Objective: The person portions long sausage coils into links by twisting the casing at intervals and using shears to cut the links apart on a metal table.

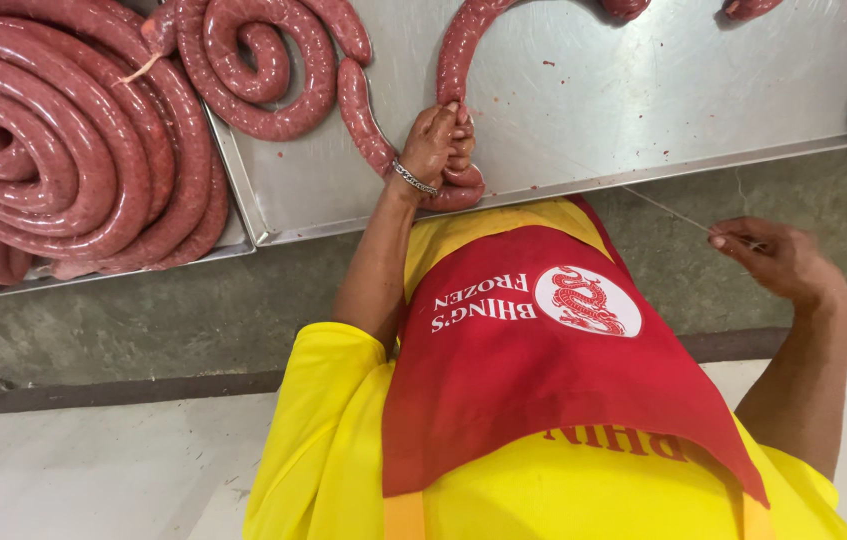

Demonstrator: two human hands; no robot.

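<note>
A: Head view, looking straight down your front. The biggest thing is the steel table [663, 90], its front edge running just beyond your apron; the right half of its top is bare metal with a few red specks, so you have open room there.

B: And to my left?

A: A steel tray [233, 235] butts against the table's left edge, piled with a large coil of red sausage [73, 140]. A second, smaller coil [263, 70] lies on the table's near-left part. Two short sausage ends poke in at the top edge.

B: What's on my chest?

A: A red apron [543, 370] over a yellow shirt [323, 450], with a round white badge bearing a red dragon and white lettering beside it.

B: My hands?

A: Well apart. Your left hand [438, 145], with a bracelet at the wrist, is clamped on a sausage rope [458, 60] at the table's front edge, where the rope bends. Your right hand [778, 262] is off the table, fingers pinched on a thin string [663, 210] that runs taut toward the table edge.
</note>
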